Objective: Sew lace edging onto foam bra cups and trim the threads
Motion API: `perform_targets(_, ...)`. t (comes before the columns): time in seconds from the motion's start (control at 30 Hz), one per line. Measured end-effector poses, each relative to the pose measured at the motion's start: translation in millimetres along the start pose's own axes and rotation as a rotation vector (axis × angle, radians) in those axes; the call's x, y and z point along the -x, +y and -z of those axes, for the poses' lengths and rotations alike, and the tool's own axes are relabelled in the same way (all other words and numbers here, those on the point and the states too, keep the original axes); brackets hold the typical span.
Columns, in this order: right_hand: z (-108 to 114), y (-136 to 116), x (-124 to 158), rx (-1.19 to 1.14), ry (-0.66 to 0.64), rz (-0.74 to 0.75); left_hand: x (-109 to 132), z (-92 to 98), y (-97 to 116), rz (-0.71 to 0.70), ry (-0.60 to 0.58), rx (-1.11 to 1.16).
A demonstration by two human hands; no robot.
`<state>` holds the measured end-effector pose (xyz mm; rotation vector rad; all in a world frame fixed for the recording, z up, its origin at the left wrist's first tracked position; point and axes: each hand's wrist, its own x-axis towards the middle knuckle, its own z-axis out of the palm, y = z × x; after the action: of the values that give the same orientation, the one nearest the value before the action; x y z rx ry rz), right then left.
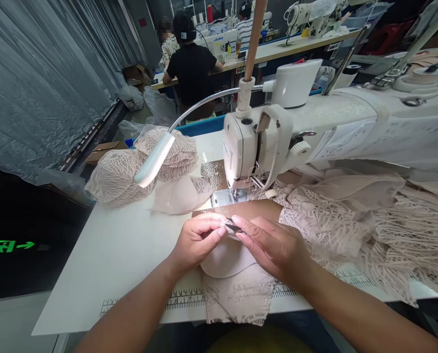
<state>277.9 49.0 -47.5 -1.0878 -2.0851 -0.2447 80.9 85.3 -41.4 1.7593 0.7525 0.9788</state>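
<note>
My left hand [199, 239] pinches the top edge of a beige padded cup piece [226, 262] with lace trim [239, 299] hanging over the table's front edge. My right hand [272, 245] is closed on a small dark metal tool [234, 227], its tip at the fabric edge between both hands. Both hands sit just in front of the needle plate [224, 197] of a white sewing machine [263, 137].
A pile of lace cups [131, 166] lies at the left under a gooseneck lamp [155, 159]. More lace fabric [380, 225] is heaped at the right. A ruler strip [182, 299] runs along the white table [109, 264]. A person in black [191, 66] sits at a far machine.
</note>
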Motion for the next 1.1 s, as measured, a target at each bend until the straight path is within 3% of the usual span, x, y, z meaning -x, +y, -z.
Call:
perform_targets(0.33, 1.7, 0.7, 1.0, 0.036, 0.033, 0.042, 0.4, -0.8, 2.4, 0.070, 0.026, 0.047)
perform_targets(1.1, 1.6, -0.3, 0.5, 0.025, 0.009, 0.044, 1.2, 0.1, 3.0, 0.041, -0.007, 0.015)
